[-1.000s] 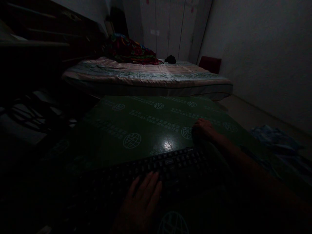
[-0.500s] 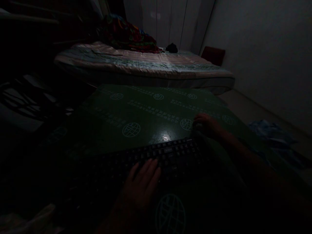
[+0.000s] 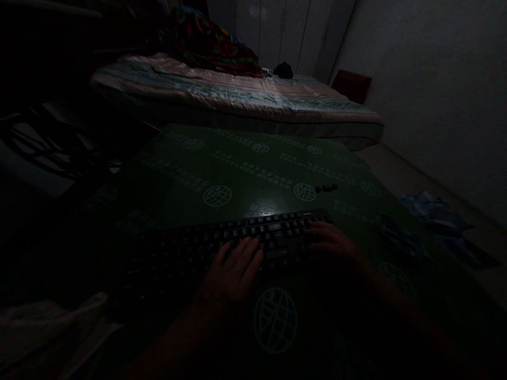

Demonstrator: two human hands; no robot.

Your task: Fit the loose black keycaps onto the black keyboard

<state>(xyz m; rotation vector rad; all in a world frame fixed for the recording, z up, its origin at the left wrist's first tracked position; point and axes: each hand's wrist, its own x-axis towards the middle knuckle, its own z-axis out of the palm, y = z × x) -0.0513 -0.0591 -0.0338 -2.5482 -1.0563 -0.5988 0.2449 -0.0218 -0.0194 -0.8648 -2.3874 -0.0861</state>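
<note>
A black keyboard (image 3: 222, 240) lies at a slant on the green table (image 3: 237, 179), which is printed with pale globe marks. My left hand (image 3: 233, 266) rests on the keyboard's middle, palm down, fingers spread and holding nothing. Over the keyboard's right end is my right hand (image 3: 330, 243), its fingers stretched out and apart on or just above the keys. Small dark pieces (image 3: 327, 188) lie on the table beyond the right hand. The room is very dim, so the keyboard's left part is hard to make out.
A bed (image 3: 237, 100) with a dark red patterned blanket (image 3: 216, 50) stands behind the table. A dark cloth (image 3: 402, 237) lies at the table's right. Pale fabric (image 3: 51, 332) is at the lower left. More cloth (image 3: 439, 211) lies beyond the table's right edge.
My right hand has come back from beyond the keyboard's far right corner onto its right end. Small dark pieces now show where it was. My left hand stays on the keys.
</note>
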